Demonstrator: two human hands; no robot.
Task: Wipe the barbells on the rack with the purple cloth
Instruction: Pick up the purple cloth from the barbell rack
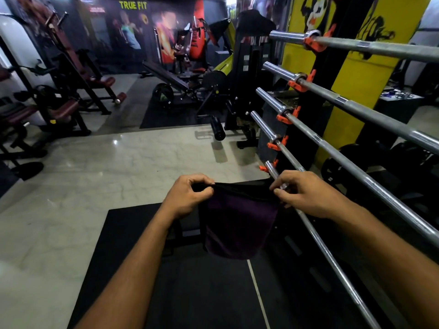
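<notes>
A dark purple cloth [240, 224] hangs stretched between my hands at the centre of the view. My left hand [190, 195] pinches its upper left corner. My right hand [306, 193] pinches the upper right corner, just in front of the lowest barbell [332, 260]. Several chrome barbells lie one above another on a black rack [306, 129] with orange hooks [282, 118] at the right. The top barbell [380, 47] runs near head height. The cloth hangs left of the bars; whether it touches the lowest bar I cannot tell.
A black rubber mat [133, 245] lies under my arms on the marble floor [95, 172]. Gym machines and benches [61, 108] stand at the left and back. A yellow pillar [356, 74] and weight plates [351, 160] are behind the rack.
</notes>
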